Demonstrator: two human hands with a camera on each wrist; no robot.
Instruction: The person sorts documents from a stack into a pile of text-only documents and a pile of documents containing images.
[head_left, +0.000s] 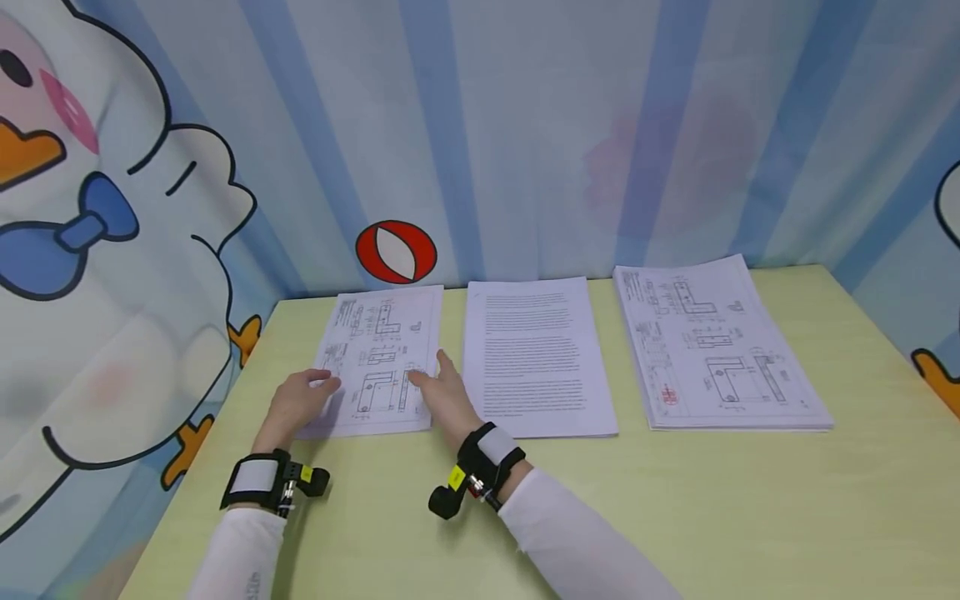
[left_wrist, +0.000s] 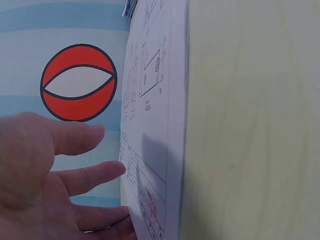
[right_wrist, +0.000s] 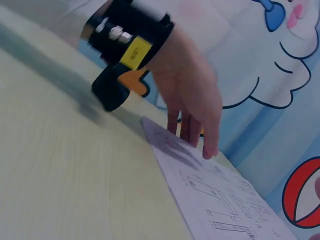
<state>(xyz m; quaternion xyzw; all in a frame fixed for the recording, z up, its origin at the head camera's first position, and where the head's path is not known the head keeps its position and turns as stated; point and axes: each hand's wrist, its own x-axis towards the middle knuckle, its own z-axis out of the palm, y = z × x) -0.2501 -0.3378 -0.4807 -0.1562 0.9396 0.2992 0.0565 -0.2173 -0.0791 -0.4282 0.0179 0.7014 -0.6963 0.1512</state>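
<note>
The leftmost paper stack has a technical drawing on its top sheet. My left hand is at that stack's left edge, its fingers loosely bent and its thumb over the top sheet. In the left wrist view, the lower fingers reach the paper edge. Across from it, my right hand stands at the stack's right edge, thumb over the drawing and fingers extended. Neither hand grips the paper. In the right wrist view, the left hand points down at the edge of the sheets.
A stack of printed text pages lies in the middle, close to my right hand. Farther right is a thicker stack of drawings with a red stamp. The pale yellow table ends at a striped blue curtain behind.
</note>
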